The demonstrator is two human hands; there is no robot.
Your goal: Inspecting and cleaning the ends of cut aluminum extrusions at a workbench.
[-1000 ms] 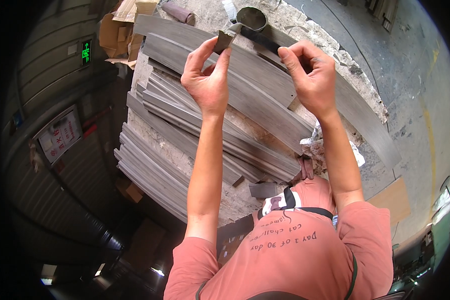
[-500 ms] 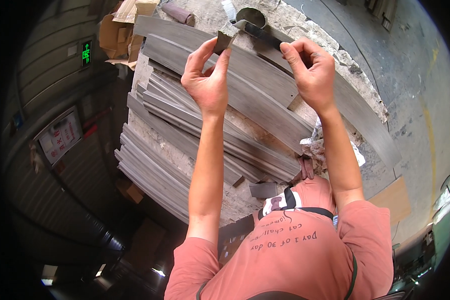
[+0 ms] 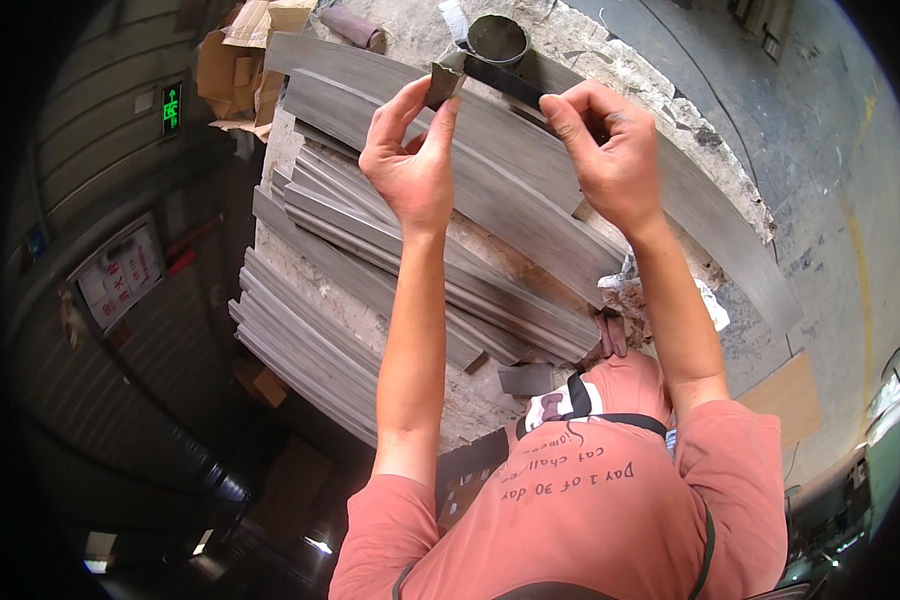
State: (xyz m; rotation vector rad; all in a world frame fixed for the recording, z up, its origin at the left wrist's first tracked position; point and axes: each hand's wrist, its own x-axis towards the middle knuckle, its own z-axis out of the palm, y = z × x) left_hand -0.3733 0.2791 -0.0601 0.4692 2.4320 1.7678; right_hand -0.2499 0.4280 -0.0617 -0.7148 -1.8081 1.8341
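My left hand (image 3: 412,170) pinches a small grey-brown flat piece (image 3: 441,86) between thumb and fingers. Its upper edge looks ragged, with a pale grey lump on it; I cannot make out its kind. In my right hand (image 3: 612,150), thumb and fingers are closed on one end of a flat black strip (image 3: 508,80). The strip's far end reaches left to the small piece, and I cannot tell whether they touch. Just beyond them stands a round dark tin (image 3: 498,40), open at the top. Both hands are above long grey slats (image 3: 490,165).
More grey slats (image 3: 305,330) lie in rows across a rough, pale worktop (image 3: 760,215). Crumpled white wrapping (image 3: 625,290) and a small grey offcut (image 3: 526,379) are nearer me. A cardboard box (image 3: 232,75) stands at the far left, and a maroon roll (image 3: 351,27) lies at the back.
My right hand has moved left and slightly nearer me, bringing the black strip with it. More of the round tin's opening shows. My left hand has barely shifted.
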